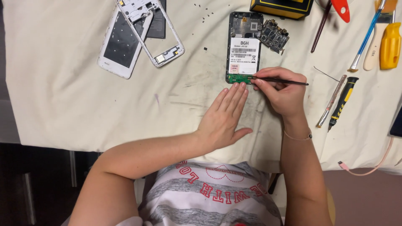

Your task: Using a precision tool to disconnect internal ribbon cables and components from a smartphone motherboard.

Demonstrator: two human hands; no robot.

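Pressure from the thin dark tool (279, 80) is the main risk here. The right hand (281, 93) pinches it between thumb and fingers, closed tight on the shaft, and its tip sits on the small green board (239, 78) at the lower end of the opened phone (244, 47). That phone lies face down near the far middle of the cloth-covered desk (63, 92), back cover off, a white label across its middle. If the tip slips sideways, I judge it could scrape the green board or skid onto the cloth; if it levers too hard, a thin part could crack.

The left hand (224, 118) lies flat on the cloth, fingers straight and together, holding nothing, its fingertips just touching the phone's lower edge. Such a light brace may not stop the phone from sliding up the cloth under a push.

A loose circuit board (274, 37) rests just beside the phone's upper right, and tiny dark screws (205, 16) lie scattered on the cloth near the top; a nudge of the phone could send them astray.

What the tool tip actually meets cannot be made out, since the fingers crowd it. The yellow and black box (281, 6), the white phone frame (148, 29) and the brushes (379, 29) at the top edge are cut off.
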